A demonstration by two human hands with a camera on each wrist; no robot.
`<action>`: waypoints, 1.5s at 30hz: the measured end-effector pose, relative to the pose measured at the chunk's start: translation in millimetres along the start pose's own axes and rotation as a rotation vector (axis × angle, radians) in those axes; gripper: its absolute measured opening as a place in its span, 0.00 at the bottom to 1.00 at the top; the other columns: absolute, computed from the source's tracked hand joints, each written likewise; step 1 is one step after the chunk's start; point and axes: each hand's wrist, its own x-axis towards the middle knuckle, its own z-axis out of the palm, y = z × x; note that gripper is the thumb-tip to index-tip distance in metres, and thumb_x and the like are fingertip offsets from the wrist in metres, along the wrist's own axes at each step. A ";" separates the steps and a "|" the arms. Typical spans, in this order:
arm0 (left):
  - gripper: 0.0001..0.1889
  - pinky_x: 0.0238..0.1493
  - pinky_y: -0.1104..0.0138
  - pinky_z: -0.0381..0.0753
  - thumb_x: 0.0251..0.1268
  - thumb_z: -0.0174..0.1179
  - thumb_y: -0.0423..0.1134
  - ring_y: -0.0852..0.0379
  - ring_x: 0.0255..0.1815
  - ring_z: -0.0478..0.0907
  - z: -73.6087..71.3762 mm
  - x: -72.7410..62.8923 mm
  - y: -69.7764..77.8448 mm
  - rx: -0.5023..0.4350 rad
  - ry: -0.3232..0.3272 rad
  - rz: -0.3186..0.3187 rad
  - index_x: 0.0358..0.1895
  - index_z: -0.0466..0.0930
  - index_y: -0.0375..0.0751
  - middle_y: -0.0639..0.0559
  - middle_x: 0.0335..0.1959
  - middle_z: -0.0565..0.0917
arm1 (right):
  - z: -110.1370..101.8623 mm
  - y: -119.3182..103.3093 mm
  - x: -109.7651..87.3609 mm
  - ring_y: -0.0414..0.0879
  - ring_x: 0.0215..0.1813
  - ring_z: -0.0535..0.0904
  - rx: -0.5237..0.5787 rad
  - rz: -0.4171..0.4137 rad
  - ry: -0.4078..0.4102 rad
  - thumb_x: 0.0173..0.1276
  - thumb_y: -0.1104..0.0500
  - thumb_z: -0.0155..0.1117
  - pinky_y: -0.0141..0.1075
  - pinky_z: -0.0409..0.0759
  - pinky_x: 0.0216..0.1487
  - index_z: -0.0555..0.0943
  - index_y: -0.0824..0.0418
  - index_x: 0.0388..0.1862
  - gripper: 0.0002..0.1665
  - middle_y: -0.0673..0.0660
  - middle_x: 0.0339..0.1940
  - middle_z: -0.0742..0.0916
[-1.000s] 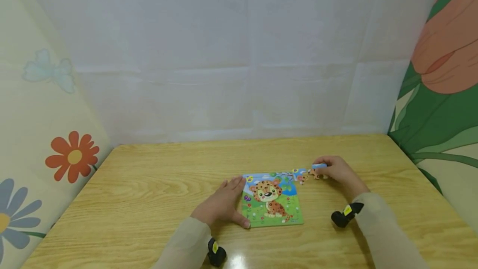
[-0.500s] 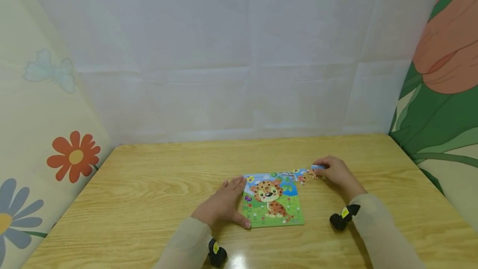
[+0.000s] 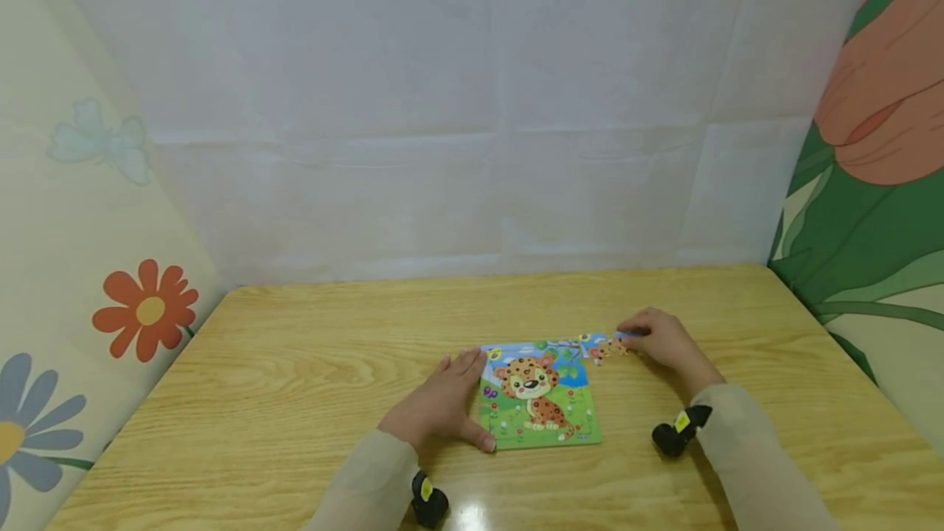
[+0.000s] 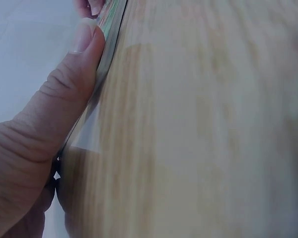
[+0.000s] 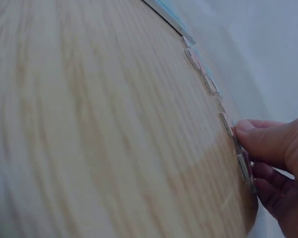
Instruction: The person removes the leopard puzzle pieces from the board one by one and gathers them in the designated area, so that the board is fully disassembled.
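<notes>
The left hand (image 3: 438,404) lies with fingers extended and thumb spread along the left edge of the leopard puzzle (image 3: 546,404), flat on the wooden surface (image 3: 317,367). The right hand (image 3: 667,347) pinches a blue-edged piece (image 3: 628,334) beside the loose pieces (image 3: 601,348) at the puzzle's upper right corner

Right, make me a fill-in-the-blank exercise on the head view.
1. The left grip rests against the ____ side of the leopard puzzle.
2. The row of jigsaw pieces lies to the ____ of the leopard puzzle.
3. The right grip is at the end of that row ____ from the leopard puzzle.
4. Each black wrist device bears a ____ label.

Missing words: left; right; farthest; yellow.
</notes>
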 end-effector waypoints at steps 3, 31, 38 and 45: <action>0.67 0.74 0.52 0.39 0.26 0.71 0.65 0.43 0.74 0.43 -0.2 -0.6 0.7 -0.012 -0.003 0.000 0.72 0.46 0.31 0.39 0.74 0.48 | -0.5 -1.1 -2.3 0.57 0.43 0.76 0.021 0.028 0.035 0.63 0.64 0.61 0.51 0.77 0.45 0.81 0.70 0.46 0.14 0.63 0.39 0.80; 0.67 0.74 0.51 0.39 0.29 0.70 0.66 0.43 0.74 0.43 -0.9 -0.3 -0.9 0.002 -0.016 0.001 0.72 0.45 0.32 0.39 0.74 0.47 | 33.3 -47.4 -4.1 0.44 0.39 0.72 0.242 -0.102 -0.050 0.58 0.58 0.67 0.32 0.74 0.39 0.81 0.64 0.47 0.18 0.56 0.39 0.80; 0.67 0.74 0.51 0.39 0.28 0.70 0.65 0.43 0.74 0.43 0.3 -0.3 -1.0 0.013 -0.007 0.012 0.72 0.46 0.31 0.39 0.74 0.47 | 45.6 -56.8 0.5 0.44 0.41 0.72 0.196 -0.150 -0.129 0.56 0.54 0.69 0.36 0.74 0.43 0.81 0.61 0.48 0.21 0.52 0.40 0.79; 0.67 0.74 0.51 0.39 0.28 0.70 0.65 0.43 0.74 0.43 -1.2 -0.3 0.2 0.017 -0.005 0.006 0.72 0.46 0.31 0.39 0.74 0.47 | 50.4 -65.0 1.3 0.47 0.43 0.71 -0.035 -0.275 -0.138 0.57 0.49 0.68 0.40 0.73 0.43 0.80 0.62 0.49 0.25 0.55 0.43 0.77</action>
